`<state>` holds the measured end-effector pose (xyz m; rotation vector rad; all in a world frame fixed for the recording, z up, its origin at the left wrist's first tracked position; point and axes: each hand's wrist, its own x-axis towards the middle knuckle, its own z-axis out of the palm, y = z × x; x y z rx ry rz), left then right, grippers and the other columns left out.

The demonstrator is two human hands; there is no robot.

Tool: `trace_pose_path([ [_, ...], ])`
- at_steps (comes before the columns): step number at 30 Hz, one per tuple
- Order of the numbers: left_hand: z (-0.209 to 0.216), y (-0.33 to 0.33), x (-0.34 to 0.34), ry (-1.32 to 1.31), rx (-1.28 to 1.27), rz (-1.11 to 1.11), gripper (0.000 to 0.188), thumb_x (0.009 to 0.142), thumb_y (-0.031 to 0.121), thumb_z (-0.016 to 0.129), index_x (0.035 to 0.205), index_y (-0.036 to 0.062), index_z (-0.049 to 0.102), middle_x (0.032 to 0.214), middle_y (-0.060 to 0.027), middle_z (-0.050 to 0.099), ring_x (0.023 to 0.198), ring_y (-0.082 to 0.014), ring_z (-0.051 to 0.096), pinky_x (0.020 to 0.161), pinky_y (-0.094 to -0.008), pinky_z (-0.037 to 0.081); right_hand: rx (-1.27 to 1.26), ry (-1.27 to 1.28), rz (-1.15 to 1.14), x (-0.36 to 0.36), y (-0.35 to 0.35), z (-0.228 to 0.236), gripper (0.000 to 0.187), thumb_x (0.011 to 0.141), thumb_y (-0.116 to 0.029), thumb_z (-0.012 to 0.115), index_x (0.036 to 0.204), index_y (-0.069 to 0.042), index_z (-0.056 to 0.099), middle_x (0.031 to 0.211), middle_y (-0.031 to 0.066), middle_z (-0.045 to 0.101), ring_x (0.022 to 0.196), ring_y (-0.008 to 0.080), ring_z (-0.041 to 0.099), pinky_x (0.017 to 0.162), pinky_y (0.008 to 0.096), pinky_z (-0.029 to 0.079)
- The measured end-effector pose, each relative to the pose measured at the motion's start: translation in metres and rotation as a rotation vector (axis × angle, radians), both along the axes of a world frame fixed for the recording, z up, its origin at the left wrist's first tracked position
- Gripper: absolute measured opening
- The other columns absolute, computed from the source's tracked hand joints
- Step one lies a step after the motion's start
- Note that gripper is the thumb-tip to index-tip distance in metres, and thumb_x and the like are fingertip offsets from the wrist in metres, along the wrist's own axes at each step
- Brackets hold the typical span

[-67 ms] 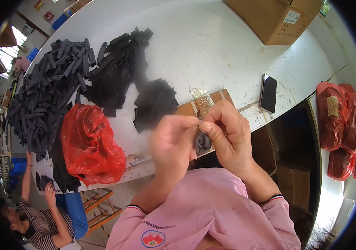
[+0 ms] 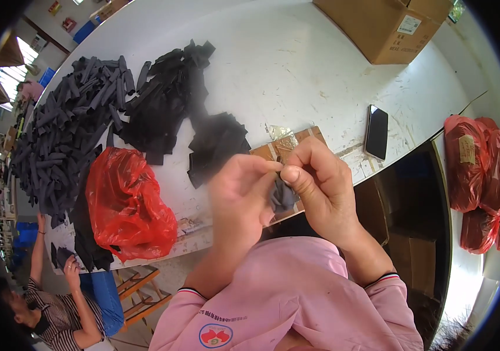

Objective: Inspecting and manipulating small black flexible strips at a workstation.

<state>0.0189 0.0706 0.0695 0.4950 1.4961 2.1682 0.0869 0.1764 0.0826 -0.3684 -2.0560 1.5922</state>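
Fingertip to fingertip, my left hand (image 2: 237, 196) and my right hand (image 2: 325, 193) meet over the table's near edge, each closed in a pinch. A small crumpled grey cloth piece (image 2: 283, 198) hangs between them, just below the fingertips. The exact spot they grip is hidden by the fingers, and my left hand is slightly blurred. Behind the hands lies a brown cardboard piece (image 2: 314, 136) with clear tape (image 2: 285, 138) on it. A stack of black cloth pieces (image 2: 217, 143) sits beyond my left hand.
Left on the white table (image 2: 273, 70) are a heap of dark grey cloth rolls (image 2: 68, 111), more black cloth (image 2: 165, 99) and a red plastic bag (image 2: 127, 205). Rightward are a phone (image 2: 377, 132), a carton (image 2: 387, 29) and filled red bags (image 2: 475, 169). A co-worker (image 2: 65, 313) handles dark cloth at lower left.
My fingertips and the grey cloth piece have shifted very slightly. Both hands keep their pinch. The co-worker's hand has barely moved.
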Motion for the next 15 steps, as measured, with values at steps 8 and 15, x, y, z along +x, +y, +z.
trace_pose_path([
  [8,-0.018,0.004,-0.031,-1.067,0.719,-0.531,0.033,0.090,0.009,0.034,0.120,-0.0037,0.034,0.072,-0.0066,0.054,0.030,-0.0024,0.031,0.031,-0.0165,0.028,-0.619,-0.245,0.303,-0.022,0.034,-0.026,0.025,0.086,-0.023,0.051,0.070,-0.003,0.050,0.056,-0.0026,0.041,0.052,0.0052,0.036,0.044,0.0212,0.028],
  [15,-0.071,0.009,-0.040,-1.304,0.778,-0.515,0.025,0.088,0.003,0.034,0.107,-0.0032,0.049,0.082,-0.0149,0.057,0.034,-0.0062,0.033,0.032,-0.0175,0.028,-0.785,-0.237,0.296,-0.027,0.034,-0.066,0.025,0.086,-0.023,0.051,0.070,-0.005,0.050,0.057,-0.0025,0.040,0.053,0.0045,0.035,0.044,0.0196,0.027],
])
